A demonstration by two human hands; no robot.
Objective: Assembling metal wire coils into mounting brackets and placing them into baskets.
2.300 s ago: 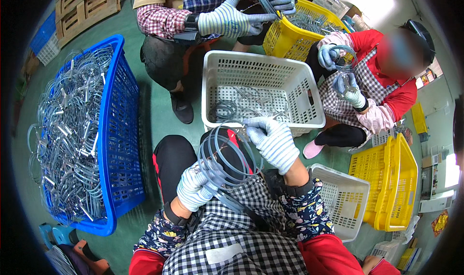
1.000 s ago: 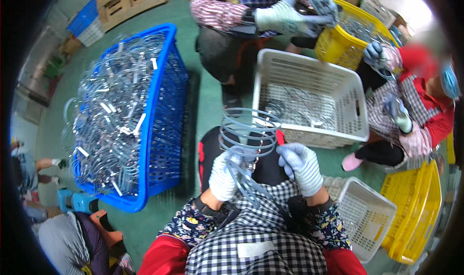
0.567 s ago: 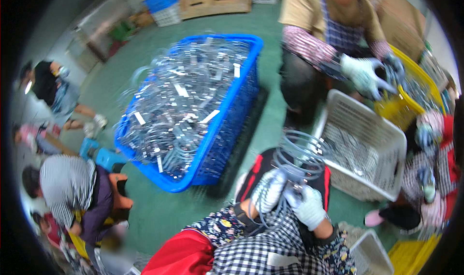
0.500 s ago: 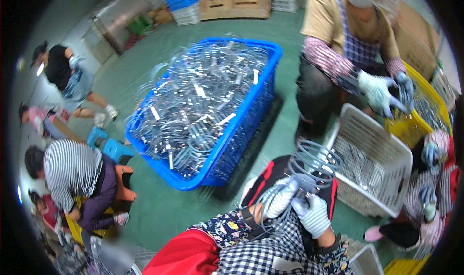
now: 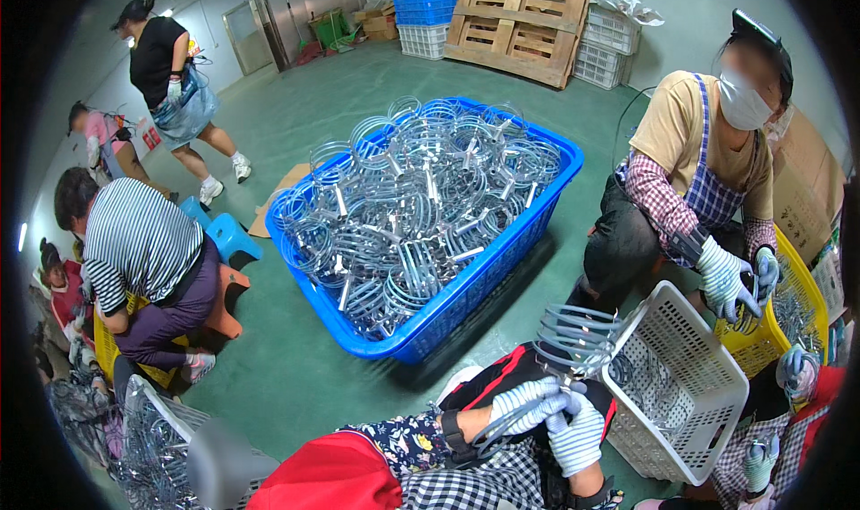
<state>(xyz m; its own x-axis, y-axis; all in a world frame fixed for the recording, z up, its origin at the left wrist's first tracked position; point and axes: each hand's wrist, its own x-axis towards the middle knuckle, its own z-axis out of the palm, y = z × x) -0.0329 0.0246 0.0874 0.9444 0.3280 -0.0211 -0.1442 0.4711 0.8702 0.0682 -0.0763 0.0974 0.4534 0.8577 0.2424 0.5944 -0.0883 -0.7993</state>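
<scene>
A bundle of thin metal hoops point(image 5: 578, 338), which look like hose clamps, stands up in front of my lap. My left hand point(image 5: 518, 408), in a striped glove, is closed at the bundle's lower end. From the right, my right hand point(image 5: 576, 434), gloved alike, is closed at the same spot, and the fingertips of both hands meet there. A few more hoops point(image 5: 491, 440) hang below my left hand, close to the wrist. The fingers hide the exact part they pinch.
A large blue basket point(image 5: 421, 349) heaped with hoops stands ahead. At right is a white crate point(image 5: 708, 393) with hoops inside. A masked co-worker point(image 5: 703, 169) sits beyond it by a yellow basket point(image 5: 811, 304). Another person point(image 5: 148, 241) sits at left near blue stools point(image 5: 233, 237).
The view has swung and become sharper, so the blue basket appears farther right. Both hands remain at the bundle, whose hoops now look more closely stacked.
</scene>
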